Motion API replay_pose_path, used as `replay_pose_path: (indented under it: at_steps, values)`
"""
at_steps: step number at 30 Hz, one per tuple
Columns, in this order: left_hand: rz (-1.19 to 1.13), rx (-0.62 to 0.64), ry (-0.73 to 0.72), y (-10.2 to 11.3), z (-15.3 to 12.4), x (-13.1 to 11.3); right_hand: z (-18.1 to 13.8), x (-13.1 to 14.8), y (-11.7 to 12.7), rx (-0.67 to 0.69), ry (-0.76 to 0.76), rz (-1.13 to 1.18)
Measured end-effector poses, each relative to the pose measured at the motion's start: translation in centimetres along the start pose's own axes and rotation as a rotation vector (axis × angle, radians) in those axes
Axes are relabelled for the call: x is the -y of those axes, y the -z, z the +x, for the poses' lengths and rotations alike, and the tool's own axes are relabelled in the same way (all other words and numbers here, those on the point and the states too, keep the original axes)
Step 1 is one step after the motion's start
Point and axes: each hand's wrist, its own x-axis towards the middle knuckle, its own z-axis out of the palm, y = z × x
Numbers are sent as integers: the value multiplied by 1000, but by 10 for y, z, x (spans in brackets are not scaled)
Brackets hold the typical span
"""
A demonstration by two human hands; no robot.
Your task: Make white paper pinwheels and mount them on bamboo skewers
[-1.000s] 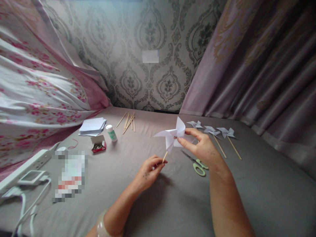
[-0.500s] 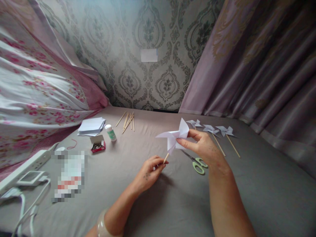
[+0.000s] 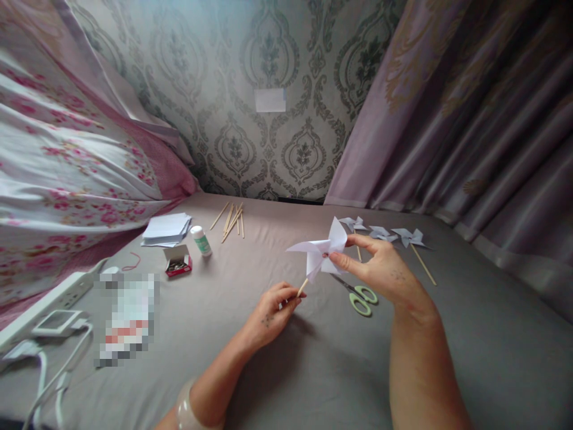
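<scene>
Fingers of the left hand (image 3: 271, 313) pinch the stick (image 3: 303, 288) of a pinwheel (image 3: 315, 258) over grey cloth (image 3: 308, 376), right hand (image 3: 385, 272) clamped on its blades, an open red box (image 3: 179, 273) holding small metal pieces (image 3: 178, 264) at left.

Matt paper pinwheel (image 3: 316, 253), smooth wooden stick (image 3: 303, 287)

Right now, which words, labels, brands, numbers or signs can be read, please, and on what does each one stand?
Nothing can be read.
Bottle: green label too small and blurred.
Red box: any print too small.
Pixelated item: blurred out, unreadable.
Held pinwheel: no lettering visible.
Left hand and right hand: small dark marks, no readable letters.
</scene>
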Motion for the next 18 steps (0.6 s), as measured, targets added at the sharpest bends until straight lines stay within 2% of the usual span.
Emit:
replay_pose_path:
  at_steps: [6,12,18]
  values:
    - [6,10,-5,-1,-1,-2,4,-4,-4,139,-12,156]
    - [17,14,-27,-3,-1,-2,5,-11,-11,128,-81,295]
    - [9,1,-31,-4,-4,-4,3,-9,-13,102,-199,318]
